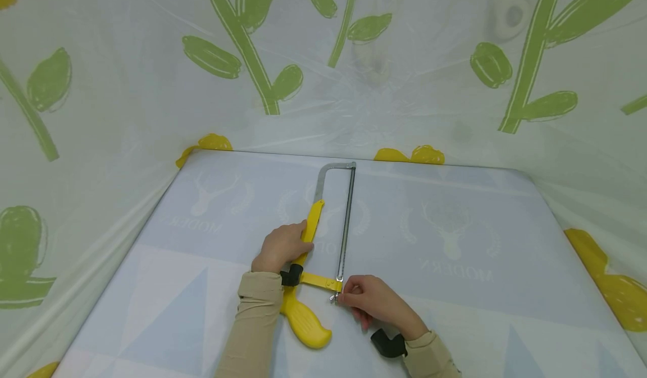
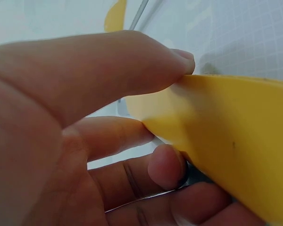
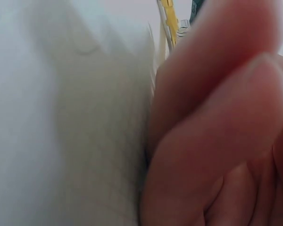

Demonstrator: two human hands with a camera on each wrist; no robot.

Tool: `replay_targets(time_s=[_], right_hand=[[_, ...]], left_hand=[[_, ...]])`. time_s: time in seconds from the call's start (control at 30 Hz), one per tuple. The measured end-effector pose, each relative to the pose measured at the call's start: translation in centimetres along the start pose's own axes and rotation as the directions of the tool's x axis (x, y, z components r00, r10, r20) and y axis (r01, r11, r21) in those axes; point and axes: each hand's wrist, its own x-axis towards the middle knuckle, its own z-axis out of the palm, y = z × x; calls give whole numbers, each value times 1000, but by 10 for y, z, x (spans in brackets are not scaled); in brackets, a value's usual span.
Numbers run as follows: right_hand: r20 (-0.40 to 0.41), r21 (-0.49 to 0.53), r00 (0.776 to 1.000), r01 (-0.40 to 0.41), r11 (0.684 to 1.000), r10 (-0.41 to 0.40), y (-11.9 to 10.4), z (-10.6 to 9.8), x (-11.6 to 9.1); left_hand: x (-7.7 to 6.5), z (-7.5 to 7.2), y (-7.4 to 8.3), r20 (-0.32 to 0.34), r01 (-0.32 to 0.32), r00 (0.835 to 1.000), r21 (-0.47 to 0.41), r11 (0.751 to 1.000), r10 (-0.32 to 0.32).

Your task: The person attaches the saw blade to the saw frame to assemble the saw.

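Note:
A hacksaw (image 1: 314, 212) with a yellow handle (image 1: 306, 324) lies on the table, its grey metal bow pointing away from me. Its blade (image 1: 346, 226) runs along the right side. My left hand (image 1: 284, 247) grips the yellow part of the frame; in the left wrist view the thumb rests on one edge of the yellow frame (image 2: 226, 127) and the fingers curl at the other. At the blade's near end is a small metal wing nut (image 1: 333, 297). The curled thumb and fingers of my right hand (image 1: 376, 302) pinch it, though the contact is partly hidden.
The table (image 1: 455, 322) has a cloth with pale blue triangles and faint deer-head prints. A white sheet (image 1: 404, 97) with green plants and yellow flowers hangs around the back and sides. Black bands (image 1: 388, 344) sit at both wrists.

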Motion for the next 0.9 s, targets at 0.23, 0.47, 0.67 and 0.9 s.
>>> replay_targets(time_s=[0.23,0.47,0.67,0.9], right_hand=[[-6,-18,1000,-9,1000,9,-2,1,-1],[7,-49,1000,22,999,-22,-2,1,-1],[34,-56,999,35,998,-34,1,1,0],[42,-34,998,43,999,-41,1,2,0]], left_hand=[[-1,-2,1,14,2,1000,-8,1000,-2],[-2,-3,3,11,5,1000,-3,1000,-5],[-3,-2,3,5,1,1000,1,1000,-1],[-2,-1,2,8,11,1000,-3,1000,-10]])
